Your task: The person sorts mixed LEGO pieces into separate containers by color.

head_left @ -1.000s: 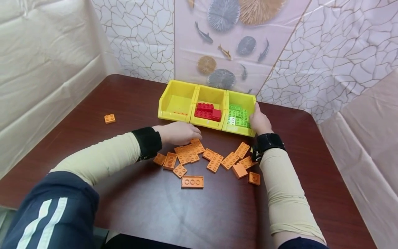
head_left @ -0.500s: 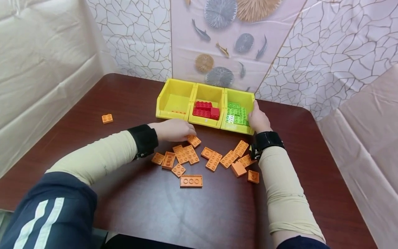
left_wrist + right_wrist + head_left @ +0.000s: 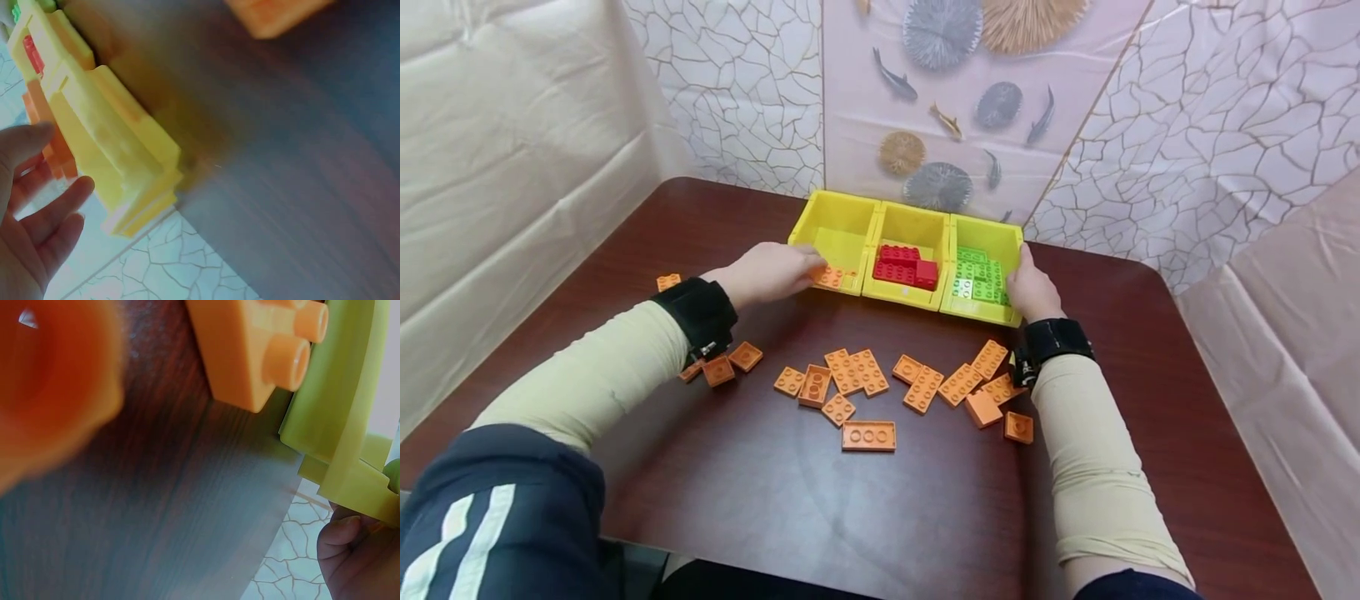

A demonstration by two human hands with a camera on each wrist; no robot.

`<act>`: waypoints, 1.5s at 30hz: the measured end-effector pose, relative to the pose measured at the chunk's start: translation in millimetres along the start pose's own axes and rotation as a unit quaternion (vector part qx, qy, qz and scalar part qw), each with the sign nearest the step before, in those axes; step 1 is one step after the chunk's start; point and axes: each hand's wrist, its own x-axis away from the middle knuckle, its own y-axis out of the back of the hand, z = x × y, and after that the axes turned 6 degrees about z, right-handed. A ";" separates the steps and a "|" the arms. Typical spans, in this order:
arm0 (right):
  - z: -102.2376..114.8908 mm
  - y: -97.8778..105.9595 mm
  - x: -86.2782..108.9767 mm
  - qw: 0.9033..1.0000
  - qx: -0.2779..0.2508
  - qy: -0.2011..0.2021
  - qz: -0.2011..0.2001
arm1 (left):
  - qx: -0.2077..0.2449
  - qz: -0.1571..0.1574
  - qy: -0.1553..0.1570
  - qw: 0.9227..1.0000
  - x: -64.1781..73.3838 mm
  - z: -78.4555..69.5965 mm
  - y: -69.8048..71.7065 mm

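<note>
The left hand (image 3: 767, 273) was poised at the near left corner of the left bin (image 3: 846, 218), thumb and fingers apparently pinching an orange brick (image 3: 59, 152) at the opening; the firmness of the hold could not be judged. The likeliest fault was a drop to the table (image 3: 940, 500), caused by the brick catching the low front wall or by the fingers parting too soon. The right hand (image 3: 1033, 287) gripped the outer wall of the right bin (image 3: 992, 232); a hard push there might have skewed the row. The left wristband (image 3: 696, 317), close to loose bricks (image 3: 718, 372), could have scattered them if lowered. The brick looked plain orange, straight-edged and longer than wide, slightly blurred in the left wrist view.
</note>
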 end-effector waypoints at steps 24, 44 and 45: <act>3.6 0.0 0.2 1.000 0.007 -0.005 -0.008 | 0.137 0.127 0.115 0.976 -65.2 6.8 -8.4; 4.5 -0.8 6.6 1.000 -0.003 -0.005 -0.014 | 0.150 0.113 0.115 0.975 -72.9 1.3 -29.9; 4.5 -0.2 6.7 1.000 -0.003 -0.004 -0.014 | 0.150 0.111 0.114 0.976 -72.7 1.3 -29.4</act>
